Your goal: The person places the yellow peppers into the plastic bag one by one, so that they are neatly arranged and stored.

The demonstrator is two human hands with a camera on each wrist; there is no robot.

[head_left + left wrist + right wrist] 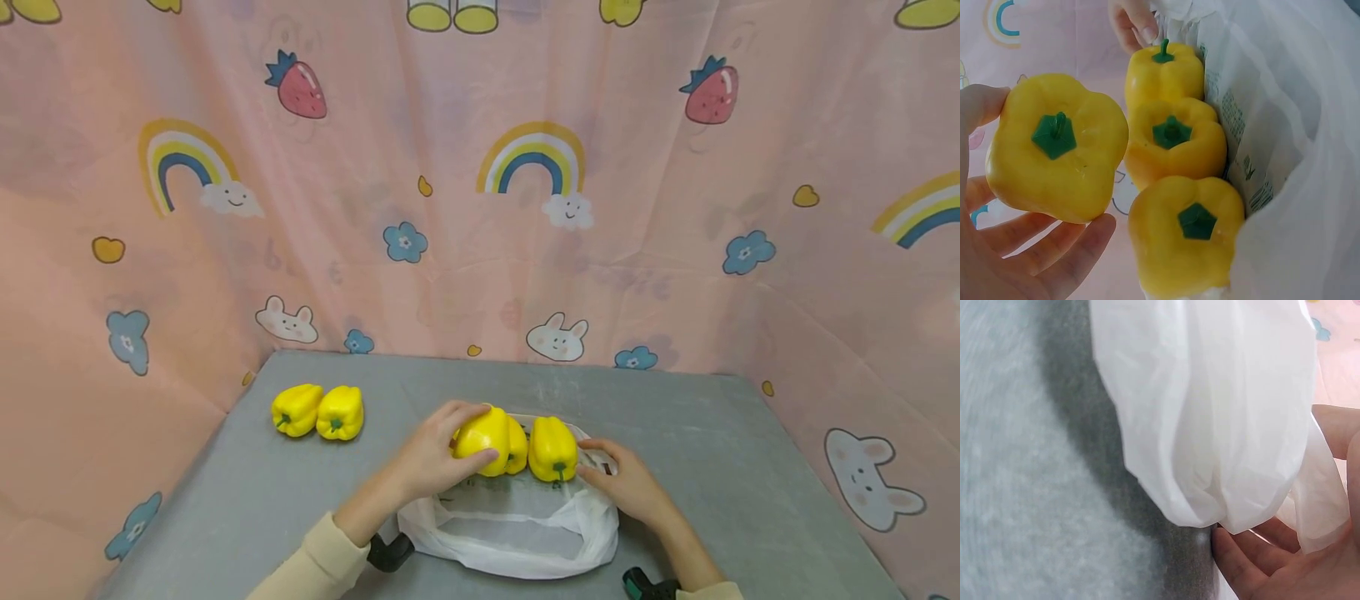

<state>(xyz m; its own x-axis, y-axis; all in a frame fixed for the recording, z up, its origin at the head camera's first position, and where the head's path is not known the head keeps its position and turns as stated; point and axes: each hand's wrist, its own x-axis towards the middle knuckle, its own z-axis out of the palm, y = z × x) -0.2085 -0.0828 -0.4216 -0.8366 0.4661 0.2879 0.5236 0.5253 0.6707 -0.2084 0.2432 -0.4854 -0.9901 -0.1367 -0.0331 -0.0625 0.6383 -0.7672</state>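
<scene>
A yellow bell pepper (482, 442) with a green stem is gripped in my left hand (442, 447), above a white plastic bag (517, 562). In the left wrist view, this pepper hangs in front of a row of three more yellow bell peppers (1186, 237) along the bag's inner side. One of them, the right-hand pepper (553, 450), stands beside my right hand in the head view. My right hand (626, 483) holds the bag's right rim; in the right wrist view a fold of plastic (1322, 494) passes between thumb and fingers.
Two more yellow bell peppers (340, 413) stand side by side at the back left of the grey table (247, 517). Behind the table hangs a pink patterned curtain (450, 308), which also runs down both sides. Black wrist devices (390, 552) sit by both forearms.
</scene>
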